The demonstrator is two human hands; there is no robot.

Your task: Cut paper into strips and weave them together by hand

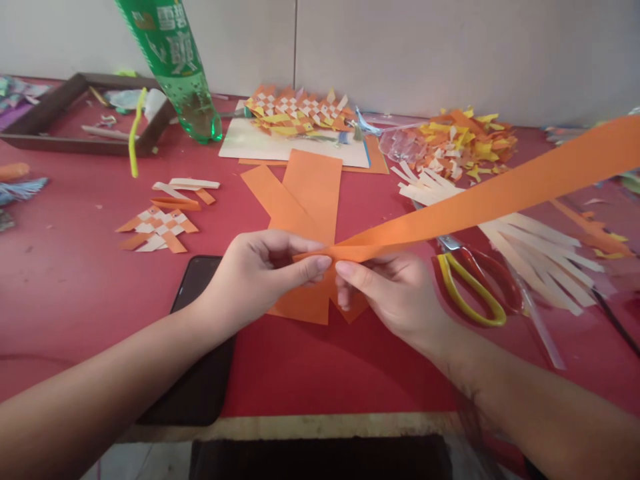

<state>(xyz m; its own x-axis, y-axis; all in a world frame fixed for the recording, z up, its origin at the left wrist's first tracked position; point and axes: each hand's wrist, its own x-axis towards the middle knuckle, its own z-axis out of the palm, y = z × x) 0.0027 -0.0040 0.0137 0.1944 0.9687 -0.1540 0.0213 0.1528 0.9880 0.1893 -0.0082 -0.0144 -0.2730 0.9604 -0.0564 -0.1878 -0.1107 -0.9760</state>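
Note:
Between the thumbs and fingers of both hands is a long orange paper strip (465, 210). My left hand (273, 267) pinches its near end, which is folded over. Right beside it, my right hand (385, 287) pinches the same fold, thumb on top. From there the strip rises to the upper right, out of view. Below and behind my hands lie wider orange paper pieces (315, 193), partly hidden by them. A dark phone (195, 380) lies under my left forearm. Scissors with yellow and red handles (470, 290) rest to the right of my right hand.
At left lie a woven orange-and-white paper piece (160, 230) and a brown frame (30, 140). A green bottle (187, 87) stands behind. Woven paper pieces (300, 110) lie on a white board (240, 143). Paper scraps (465, 140) and pale strips (540, 253) are on the right.

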